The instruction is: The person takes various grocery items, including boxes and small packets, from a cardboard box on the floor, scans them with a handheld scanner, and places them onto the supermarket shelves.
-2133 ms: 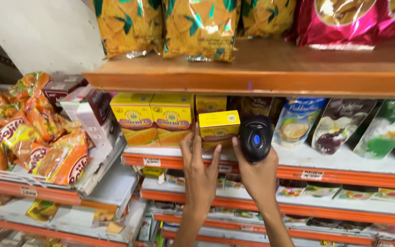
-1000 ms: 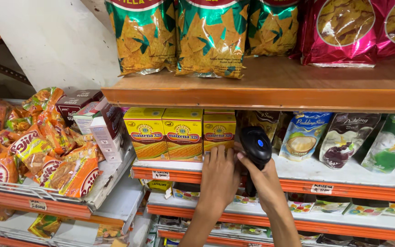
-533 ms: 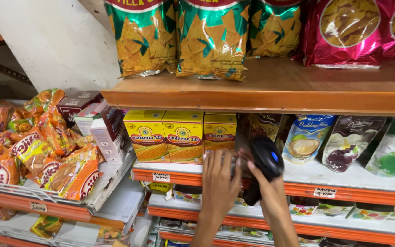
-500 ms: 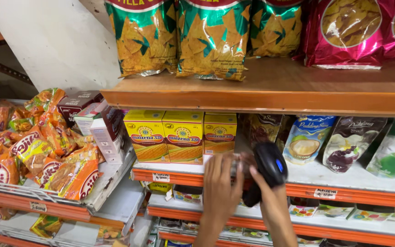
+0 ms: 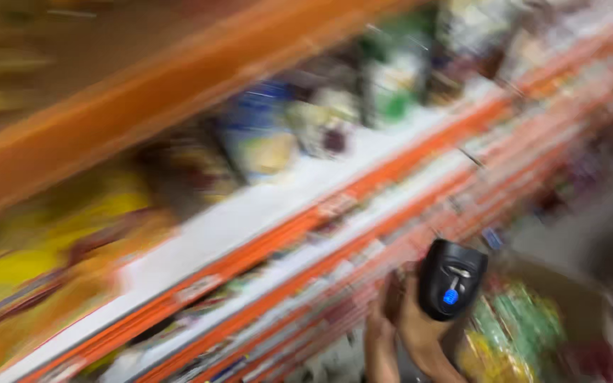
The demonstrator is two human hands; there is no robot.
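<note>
- Head view: the fingers of the right hand (image 5: 420, 330) are wrapped around a black handheld scanner (image 5: 451, 279), low and right of centre.
- The left hand (image 5: 379, 339) sits just beside it; its fingers are too blurred to tell.
- Heavy blur smears the orange-edged shelves (image 5: 264, 248) and the yellow boxes (image 5: 30, 262) at left.

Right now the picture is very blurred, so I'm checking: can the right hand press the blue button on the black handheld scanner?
Probably yes: the right hand grips the black handheld scanner, blue button uncovered.
</note>
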